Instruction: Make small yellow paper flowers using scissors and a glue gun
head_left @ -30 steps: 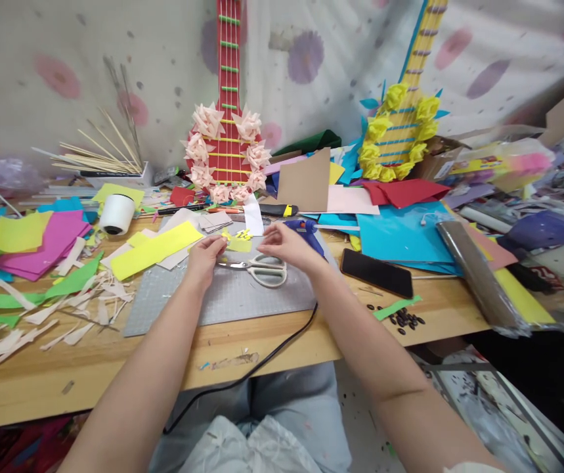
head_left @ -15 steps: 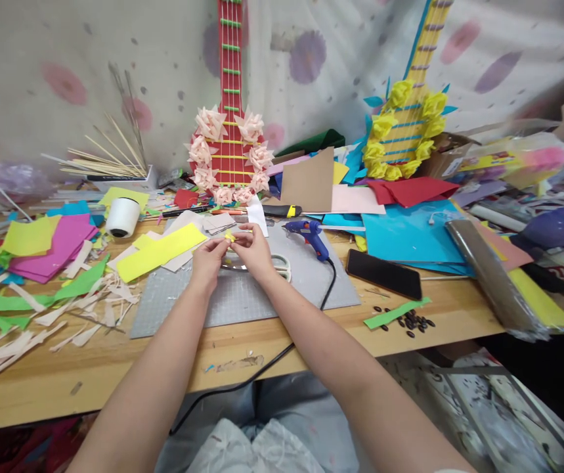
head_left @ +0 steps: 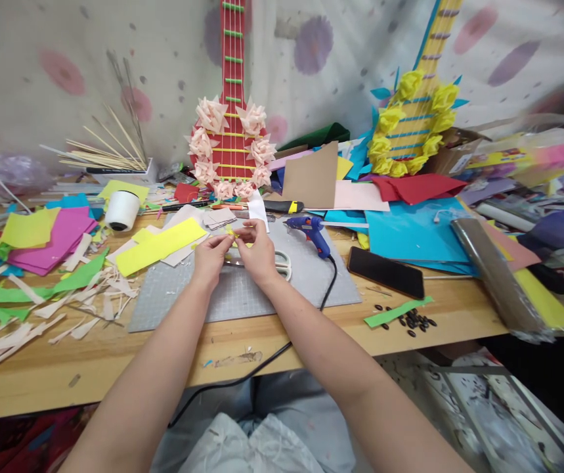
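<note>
Between the fingertips of my left hand (head_left: 211,261) and my right hand (head_left: 256,253) is a small yellow paper piece (head_left: 231,234), pinched from both sides; its exact shape is mostly covered by the fingers. Both hands are closed, held just above the grey cutting mat (head_left: 173,303). Beneath them lie scissors (head_left: 282,264) with pale handles, their blades partly hidden by my fingers. To the left of my left hand rests a long yellow paper strip (head_left: 161,247). A blue glue gun (head_left: 314,235) lies on the mat, right of my right hand.
Behind the mat stand a red paper guitar (head_left: 232,154) with pink flowers and a yellow one (head_left: 412,128). Paper scraps (head_left: 85,322) cover the left side. A phone (head_left: 385,271), dark beads (head_left: 413,320) and blue sheets (head_left: 414,233) are to the right. The glue gun's cord (head_left: 262,372) crosses the front edge.
The view has shifted slightly, so the surroundings sit a little differently in the frame. Both hands stay together with the yellow paper piece, the fingers only slightly moved.
</note>
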### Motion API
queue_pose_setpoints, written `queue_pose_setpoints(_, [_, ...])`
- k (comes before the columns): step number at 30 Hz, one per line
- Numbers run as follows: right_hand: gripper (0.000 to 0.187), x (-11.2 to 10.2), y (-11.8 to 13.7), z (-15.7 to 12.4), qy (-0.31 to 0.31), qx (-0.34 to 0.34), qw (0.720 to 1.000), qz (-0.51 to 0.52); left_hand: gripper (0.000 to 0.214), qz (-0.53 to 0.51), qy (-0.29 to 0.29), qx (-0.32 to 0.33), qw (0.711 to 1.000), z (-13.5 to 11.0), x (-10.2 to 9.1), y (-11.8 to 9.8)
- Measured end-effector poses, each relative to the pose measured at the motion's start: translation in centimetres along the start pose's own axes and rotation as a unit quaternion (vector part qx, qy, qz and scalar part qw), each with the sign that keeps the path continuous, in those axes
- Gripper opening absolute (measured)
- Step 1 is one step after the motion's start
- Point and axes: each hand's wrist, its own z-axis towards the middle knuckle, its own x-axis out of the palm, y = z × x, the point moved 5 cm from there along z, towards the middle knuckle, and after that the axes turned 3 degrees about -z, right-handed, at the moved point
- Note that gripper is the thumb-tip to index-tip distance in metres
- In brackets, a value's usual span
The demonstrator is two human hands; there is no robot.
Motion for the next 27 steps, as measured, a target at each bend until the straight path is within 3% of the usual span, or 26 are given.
queue_pose_setpoints(9, [0.028, -0.2, -0.2, -0.1, -0.033, 0.010, 0.999, -0.030, 0.025, 0.006, -0.012, 0.001, 1.000, -0.1, 0.2, 0.2])
queue_pose_setpoints(15, [0.032, -0.4, -0.8, 0.4, -0.036, 0.064, 0.995, 0.072, 0.030, -0.012, 0.028, -0.023, 0.999, 0.0, 0.0, 0.0])
queue_pose_setpoints(22, [0.044, 0.3, -2.5, 0.6, -0.012, 0.194, 0.944, 0.268, 0.034, -0.064, 0.097, -0.059, 0.991, 0.2, 0.0, -0.3])
queue_pose_setpoints(27, [0.048, 0.7, -2.6, 0.3, 0.014, 0.249, 0.909, 0.334, 0.040, -0.019, 0.071, -0.021, 0.997, 0.2, -0.1, -0.5])
